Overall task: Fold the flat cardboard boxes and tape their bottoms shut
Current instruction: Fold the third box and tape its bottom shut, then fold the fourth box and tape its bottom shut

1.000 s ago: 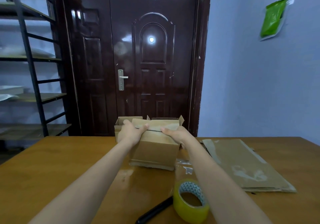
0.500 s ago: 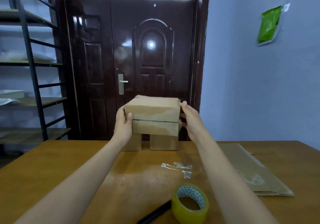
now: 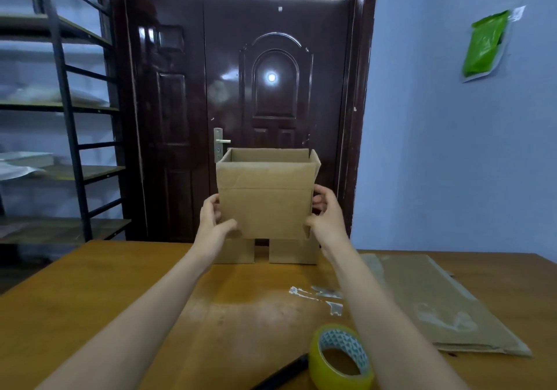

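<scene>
Your left hand [image 3: 212, 224] and right hand [image 3: 326, 214] clasp the open-topped box [image 3: 265, 196] by its side walls, held above the bench [image 3: 90, 293]. Judged light, stiff-walled; grip low corners, since flaps flex.

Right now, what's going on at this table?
A person is folding boxes. Both hands, left and right, grip a folded box by its sides and hold it above the table, its open end up. Another box stands on the table behind it. A tape roll and a dark pen-like tool lie near the front edge, and flat cardboard waits on the right.
</scene>
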A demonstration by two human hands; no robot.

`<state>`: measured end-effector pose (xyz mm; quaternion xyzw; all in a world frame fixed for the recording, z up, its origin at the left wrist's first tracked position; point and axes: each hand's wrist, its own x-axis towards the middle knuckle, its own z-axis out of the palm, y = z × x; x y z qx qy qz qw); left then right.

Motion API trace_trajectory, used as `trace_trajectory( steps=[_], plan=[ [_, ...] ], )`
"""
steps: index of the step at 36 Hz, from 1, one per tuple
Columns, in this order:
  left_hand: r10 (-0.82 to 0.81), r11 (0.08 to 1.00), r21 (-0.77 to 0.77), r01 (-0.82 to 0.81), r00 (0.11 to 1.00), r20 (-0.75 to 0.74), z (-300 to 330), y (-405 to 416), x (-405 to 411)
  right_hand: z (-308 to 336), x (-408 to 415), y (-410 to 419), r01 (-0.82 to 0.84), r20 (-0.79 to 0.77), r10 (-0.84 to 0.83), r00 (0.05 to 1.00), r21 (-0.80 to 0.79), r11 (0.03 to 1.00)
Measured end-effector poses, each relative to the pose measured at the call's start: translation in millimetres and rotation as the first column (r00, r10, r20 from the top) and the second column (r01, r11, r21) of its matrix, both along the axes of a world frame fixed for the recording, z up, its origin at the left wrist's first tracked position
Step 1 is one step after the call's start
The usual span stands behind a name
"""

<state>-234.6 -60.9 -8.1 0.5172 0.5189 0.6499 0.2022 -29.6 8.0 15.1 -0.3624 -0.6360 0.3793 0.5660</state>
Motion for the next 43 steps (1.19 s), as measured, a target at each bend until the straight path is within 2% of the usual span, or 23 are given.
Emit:
trace_trajectory(
  steps=[3,6,8,11,15,23,32,38,43],
  plan=[
    [0.046,0.996,-0.072,-0.046,0.999,-0.006,-22,6,-13,-17,-14,3,0.0,0.045,0.003,0.999,-0.06,0.998],
    [0.082,0.989,-0.126,-0.08,0.996,0.016,-45,5,-24,-37,-28,0,-0.084,0.08,0.1,0.992,-0.178,0.98],
    [0.106,0.981,-0.164,-0.099,0.994,0.032,-62,2,-32,-53,-37,0,-0.094,0.162,0.139,0.977,-0.257,0.962],
    [0.152,0.958,-0.254,-0.133,0.987,0.057,-88,-5,-48,-76,-49,-5,-0.119,0.292,0.236,0.927,-0.367,0.923],
    [0.18,0.926,-0.35,-0.144,0.981,0.073,-113,-16,-68,-100,-64,-15,-0.187,0.328,0.38,0.865,-0.492,0.85],
    [0.241,0.911,-0.366,-0.19,0.966,0.099,-111,-27,-101,-114,-114,-7,-0.225,0.356,0.469,0.808,-0.55,0.805],
    [0.382,0.844,-0.417,-0.338,0.924,0.023,-101,-29,-141,-118,-162,-12,-0.269,0.382,0.526,0.76,-0.552,0.789],
    [0.389,0.835,-0.453,-0.311,0.917,0.087,-95,-24,-148,-120,-173,-10,-0.286,0.376,0.549,0.746,-0.564,0.775],
    [0.382,0.827,-0.49,-0.274,0.915,0.133,-91,-18,-148,-121,-173,-8,-0.262,0.466,0.555,0.689,-0.553,0.791]
  ],
)
